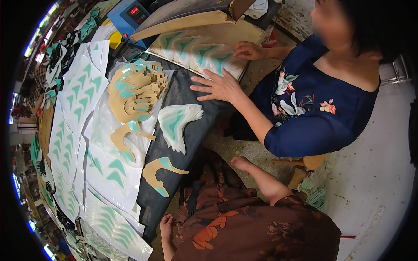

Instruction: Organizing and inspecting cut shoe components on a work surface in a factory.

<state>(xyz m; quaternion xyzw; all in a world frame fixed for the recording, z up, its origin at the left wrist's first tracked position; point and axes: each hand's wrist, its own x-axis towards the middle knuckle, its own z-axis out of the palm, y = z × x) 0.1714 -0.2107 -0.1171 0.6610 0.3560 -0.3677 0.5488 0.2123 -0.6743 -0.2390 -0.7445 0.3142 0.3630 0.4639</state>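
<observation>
My left hand [167, 224] hangs low beside the table's front edge, its fingers curled with nothing visible in them. Out to the right, over the floor, my right hand [240, 163] is loosely closed and also looks bare. Nearest to me on the dark tabletop lies a curved tan shoe-upper piece [153, 177] with mint-green patches at its ends. A similar tan piece [127, 140] rests just beyond it. Behind that is a fanned pile of such pieces [135, 89]. A stack of translucent sheets with mint-green shapes [174, 126] sits to its right.
A co-worker in a navy floral top [322, 104] reaches over a padded press bed [183, 48] holding several mint-green pieces. The press lid [183, 21] is raised beside a blue control box [128, 19]. White sheets with green shapes [82, 93] cover the table's left. A wooden stool [313, 162] stands at right.
</observation>
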